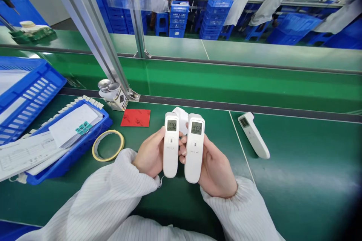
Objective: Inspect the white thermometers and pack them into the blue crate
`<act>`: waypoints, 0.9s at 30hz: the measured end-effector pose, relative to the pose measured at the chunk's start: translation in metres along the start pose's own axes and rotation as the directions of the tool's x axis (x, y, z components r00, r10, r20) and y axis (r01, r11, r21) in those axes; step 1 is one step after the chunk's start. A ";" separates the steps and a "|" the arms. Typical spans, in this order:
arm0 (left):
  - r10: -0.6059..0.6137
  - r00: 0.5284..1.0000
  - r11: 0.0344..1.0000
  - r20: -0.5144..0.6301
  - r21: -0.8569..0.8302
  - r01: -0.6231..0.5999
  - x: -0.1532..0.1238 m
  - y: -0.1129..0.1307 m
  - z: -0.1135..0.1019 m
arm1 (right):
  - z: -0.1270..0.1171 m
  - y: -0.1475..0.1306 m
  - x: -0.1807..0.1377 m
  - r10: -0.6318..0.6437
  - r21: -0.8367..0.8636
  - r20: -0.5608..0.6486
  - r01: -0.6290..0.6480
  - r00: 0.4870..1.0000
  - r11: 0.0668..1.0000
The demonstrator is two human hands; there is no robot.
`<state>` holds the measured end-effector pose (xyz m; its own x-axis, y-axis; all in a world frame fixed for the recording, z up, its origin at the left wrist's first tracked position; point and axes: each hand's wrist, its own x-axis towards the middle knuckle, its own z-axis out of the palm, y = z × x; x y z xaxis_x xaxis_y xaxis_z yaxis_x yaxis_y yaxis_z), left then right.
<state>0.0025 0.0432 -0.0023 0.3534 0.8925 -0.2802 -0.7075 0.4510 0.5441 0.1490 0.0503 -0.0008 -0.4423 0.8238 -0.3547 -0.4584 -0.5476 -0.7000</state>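
My left hand (151, 153) is closed around a white infrared thermometer (171, 158), its small grey screen lit with characters. A second white infrared thermometer (193, 163) is gripped in my right hand (216, 169), its screen showing similar characters. Both are held side by side with their screens facing me, a narrow gap between them. Fingertips of my right hand show in that gap. Behind the two heads lies a crumpled white piece (181, 116), partly hidden. To the right, a third white thermometer (256, 137) rests on the green table (305, 180).
Left of my hands are a tape roll (96, 153), a red card (135, 118) and a blue tray (68, 160) with papers. A metal-topped bottle (109, 86) stands by the aluminium post (98, 34). A blue crate (42, 90) sits far left. People work beyond the conveyor (240, 51).
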 end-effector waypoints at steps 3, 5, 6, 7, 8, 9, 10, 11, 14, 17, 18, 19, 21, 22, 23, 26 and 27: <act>-0.010 1.000 1.000 0.009 0.008 0.010 0.000 0.001 0.000 | 0.000 0.000 0.000 -0.016 0.032 0.014 0.016 1.000 0.999; -0.013 1.000 1.000 0.007 0.025 0.012 0.000 0.001 0.000 | 0.000 0.000 0.000 -0.020 0.047 0.022 0.019 1.000 0.999; -0.009 1.000 0.999 0.004 0.035 0.008 0.001 0.001 0.000 | 0.001 -0.001 0.000 -0.021 0.045 0.020 0.020 1.000 0.999; 0.001 1.000 0.999 0.005 0.044 -0.001 0.001 0.000 0.000 | 0.001 -0.001 0.000 -0.020 0.032 0.015 0.020 1.000 0.999; 0.015 1.000 0.999 0.003 0.050 -0.016 0.001 0.000 0.000 | 0.001 -0.002 -0.001 -0.020 0.014 0.010 0.020 1.000 1.000; 0.036 0.999 0.998 0.003 0.056 -0.036 0.001 0.000 0.000 | 0.001 -0.002 -0.001 -0.019 -0.006 0.004 0.019 1.000 1.000; 0.057 0.998 0.996 0.008 0.064 -0.057 0.000 -0.001 -0.001 | 0.001 -0.002 -0.001 -0.021 -0.019 0.000 0.021 1.000 1.000; 0.077 0.997 0.994 0.019 0.077 -0.078 0.000 -0.001 -0.001 | 0.001 -0.002 -0.001 -0.024 -0.022 -0.001 0.024 1.000 0.999; 0.126 0.990 0.981 0.057 0.141 -0.133 -0.002 -0.003 -0.002 | 0.000 -0.002 -0.002 -0.027 0.000 0.014 0.027 1.000 1.000; 0.165 0.984 0.966 0.062 0.193 -0.174 -0.003 -0.004 -0.002 | 0.000 -0.002 -0.003 -0.038 0.049 0.062 0.035 0.997 0.998; 0.176 0.983 0.962 0.058 0.202 -0.184 -0.003 -0.005 -0.002 | 0.000 -0.002 -0.003 -0.042 0.065 0.075 0.037 0.996 0.997; 0.183 0.982 0.959 0.053 0.209 -0.190 -0.003 -0.005 -0.002 | 0.000 -0.002 -0.004 -0.045 0.077 0.084 0.038 0.995 0.996; 0.191 0.981 0.959 0.036 0.205 -0.194 -0.003 -0.005 -0.001 | 0.002 -0.003 -0.005 -0.045 0.091 0.087 0.037 0.995 0.995; 0.192 0.981 0.962 0.025 0.194 -0.194 -0.003 -0.005 0.000 | 0.002 -0.003 -0.006 -0.044 0.095 0.088 0.035 0.995 0.995; 0.189 0.982 0.966 0.014 0.176 -0.189 -0.003 -0.005 0.001 | 0.003 -0.003 -0.006 -0.044 0.100 0.092 0.034 0.995 0.994; 0.146 0.989 0.985 -0.013 0.099 -0.144 -0.002 -0.003 0.003 | 0.005 -0.004 -0.006 -0.051 0.116 0.105 0.039 0.993 0.992; 0.120 0.993 0.990 -0.019 0.072 -0.119 -0.001 -0.002 0.004 | 0.005 -0.005 -0.006 -0.055 0.120 0.107 0.042 0.993 0.992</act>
<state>0.0055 0.0412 0.0001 0.2537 0.9400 -0.2280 -0.6986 0.3411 0.6290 0.1496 0.0470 0.0079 -0.4962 0.8321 -0.2478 -0.5654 -0.5263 -0.6350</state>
